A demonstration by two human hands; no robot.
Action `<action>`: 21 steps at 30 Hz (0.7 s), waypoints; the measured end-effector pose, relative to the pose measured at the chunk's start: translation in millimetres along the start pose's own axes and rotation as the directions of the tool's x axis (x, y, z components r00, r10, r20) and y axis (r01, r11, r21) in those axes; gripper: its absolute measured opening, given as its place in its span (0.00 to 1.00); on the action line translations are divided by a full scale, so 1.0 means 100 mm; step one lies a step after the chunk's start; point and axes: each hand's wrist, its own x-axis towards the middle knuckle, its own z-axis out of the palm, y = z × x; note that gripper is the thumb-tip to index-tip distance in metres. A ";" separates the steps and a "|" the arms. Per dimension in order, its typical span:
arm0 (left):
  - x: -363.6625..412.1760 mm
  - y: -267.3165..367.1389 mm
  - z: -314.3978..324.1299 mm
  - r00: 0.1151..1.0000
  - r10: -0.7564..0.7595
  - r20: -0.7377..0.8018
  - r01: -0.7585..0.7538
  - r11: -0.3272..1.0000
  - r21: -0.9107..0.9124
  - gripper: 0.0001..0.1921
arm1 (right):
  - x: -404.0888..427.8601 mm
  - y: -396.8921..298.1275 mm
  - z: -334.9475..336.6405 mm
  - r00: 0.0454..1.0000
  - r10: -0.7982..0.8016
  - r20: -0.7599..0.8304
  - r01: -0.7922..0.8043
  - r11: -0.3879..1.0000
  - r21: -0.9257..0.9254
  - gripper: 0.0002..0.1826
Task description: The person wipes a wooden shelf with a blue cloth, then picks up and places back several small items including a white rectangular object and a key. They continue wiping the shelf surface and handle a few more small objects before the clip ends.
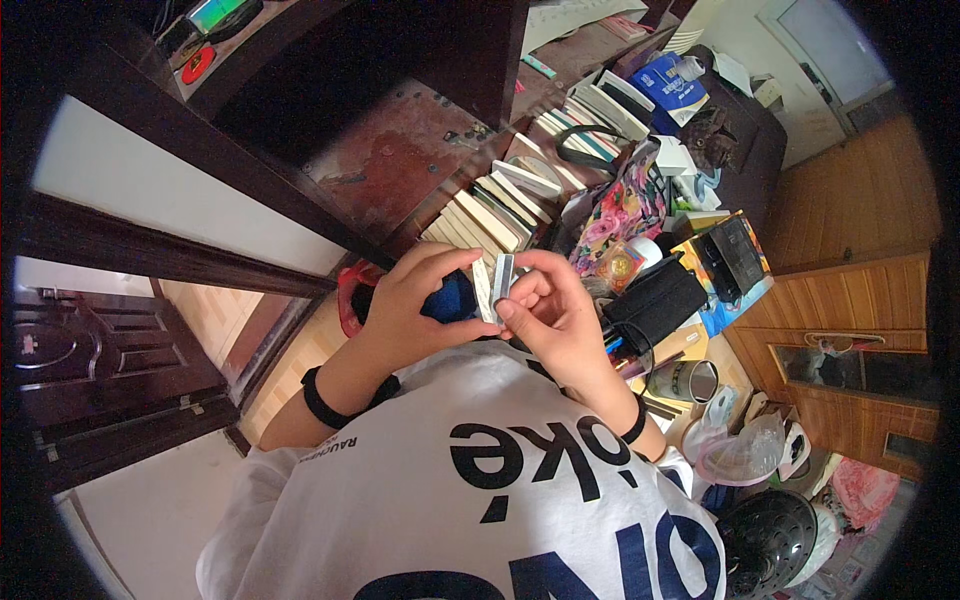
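In front of my chest both hands are raised close together. My left hand [421, 301] grips a narrow white piece [482, 291] with printing on it, thumb at one end and index finger at the other. It looks like a small box, though I cannot tell for sure. Between the thumb and index finger of my right hand [553, 306] is a short grey bar [504, 279], perhaps a strip of staples. The bar stands nearly parallel to the white piece, a small gap between their upper ends. Whether they touch lower down, the fingers hide.
Beyond my hands, a row of books [517, 199] lines a dark wooden shelf [390, 161]. A floral bag [619, 202], a black case [656, 300] and a metal tin [684, 381] crowd the right side. A dark door [112, 352] stands at left.
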 end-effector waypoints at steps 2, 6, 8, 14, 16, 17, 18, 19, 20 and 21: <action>0.00 -0.01 0.00 1.000 -0.001 0.002 0.001 1.000 0.002 0.33 | 0.00 -0.03 0.02 1.000 0.014 -0.012 -0.014 1.000 0.003 0.23; -0.01 0.00 -0.02 0.999 -0.029 0.031 0.029 1.000 -0.003 0.32 | 0.00 -0.03 0.01 1.000 0.008 0.003 -0.008 0.999 -0.042 0.24; -0.01 0.00 -0.03 0.998 -0.039 0.051 0.040 0.999 -0.011 0.32 | 0.00 -0.04 -0.01 1.000 0.004 0.018 -0.003 0.998 -0.064 0.24; -0.03 0.00 -0.02 0.995 -0.071 0.063 0.074 0.997 -0.038 0.32 | 0.00 -0.02 -0.01 0.999 -0.004 0.037 0.006 0.998 -0.066 0.24; -0.03 0.00 -0.01 0.996 -0.065 0.055 0.067 0.997 -0.043 0.32 | 0.00 -0.02 0.00 0.999 -0.005 0.041 0.008 0.998 -0.066 0.24; -0.02 0.01 -0.02 0.994 -0.088 0.069 0.092 0.994 -0.061 0.32 | 0.00 -0.03 0.00 0.999 -0.003 0.042 0.005 0.999 -0.052 0.24; -0.02 0.02 -0.02 0.990 -0.110 0.084 0.117 0.990 -0.080 0.32 | 0.00 -0.03 0.01 0.999 -0.001 0.043 0.003 0.999 -0.038 0.24; -0.02 0.02 -0.02 0.990 -0.110 0.084 0.116 0.990 -0.079 0.32 | 0.00 -0.03 0.01 0.999 -0.002 0.043 0.003 0.999 -0.038 0.24; -0.02 0.02 -0.02 0.992 -0.097 0.085 0.103 0.993 -0.064 0.32 | 0.00 -0.02 0.00 0.999 0.001 0.044 0.000 1.000 -0.026 0.24; -0.02 0.02 -0.02 0.993 -0.085 0.086 0.089 0.995 -0.047 0.32 | 0.00 -0.02 0.00 0.999 0.004 0.046 -0.004 1.000 -0.014 0.24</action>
